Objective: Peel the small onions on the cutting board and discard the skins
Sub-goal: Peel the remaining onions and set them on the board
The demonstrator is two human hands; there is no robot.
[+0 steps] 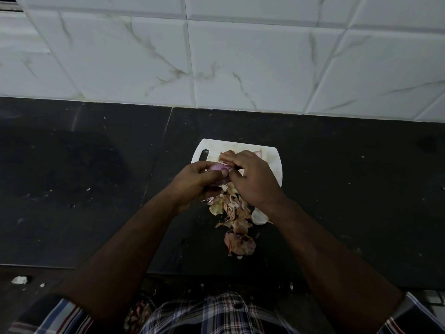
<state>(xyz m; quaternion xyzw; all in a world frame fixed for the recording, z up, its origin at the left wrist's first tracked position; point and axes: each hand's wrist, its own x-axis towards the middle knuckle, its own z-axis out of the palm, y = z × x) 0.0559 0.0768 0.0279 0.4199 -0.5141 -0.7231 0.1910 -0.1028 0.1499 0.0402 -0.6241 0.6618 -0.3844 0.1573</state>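
Glossy marbled tiles (240, 56), matt dark stone counter (84, 165), papery skins (234, 213)

Both bare forearms reach forward from the bottom corners and converge toward the middle. The left hand (196, 180) is cupped, fingers curled round with the thumb lying across the front. The right hand (252, 178) meets it, back turned up, its fingertips (232, 168) pinched together against the left thumb.

Dim, grainy wide-angle view; pale wall tiles (240, 63) brightest, edges bowed, dark countertop (84, 165) murky.
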